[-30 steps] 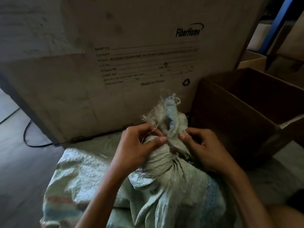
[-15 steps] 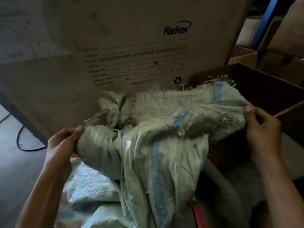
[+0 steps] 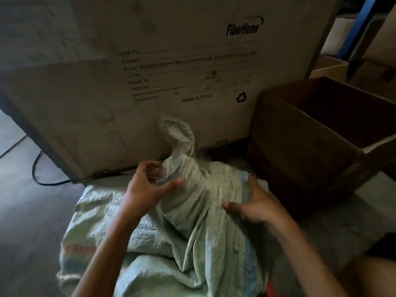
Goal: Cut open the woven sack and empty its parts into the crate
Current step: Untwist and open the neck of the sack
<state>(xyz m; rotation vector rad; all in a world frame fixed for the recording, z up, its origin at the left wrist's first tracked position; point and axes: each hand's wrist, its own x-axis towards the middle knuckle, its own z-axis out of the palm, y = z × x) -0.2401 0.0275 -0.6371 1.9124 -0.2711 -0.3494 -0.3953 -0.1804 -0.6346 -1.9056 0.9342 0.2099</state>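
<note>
A pale green woven sack (image 3: 192,228) with a blue stripe lies on the floor in front of me, its neck bunched and twisted upward. My left hand (image 3: 147,187) grips the bunched neck from the left, thumb across the fabric. On the sack's right side rests my right hand (image 3: 255,202), fingers spread against the cloth. The dark brown wooden crate (image 3: 304,146) stands to the right, its open top showing a divider. The sack's contents are hidden, and no cutting tool is in view.
A large FiberHome cardboard box (image 3: 171,71) stands upright right behind the sack. A black cable (image 3: 36,172) runs over the floor at left. More boxes (image 3: 330,69) and a blue post (image 3: 360,31) are at the back right.
Half a second ago both hands held the sack's mouth spread wide. Now the cloth is bunched into a twisted neck again, with both hands close together on it.
</note>
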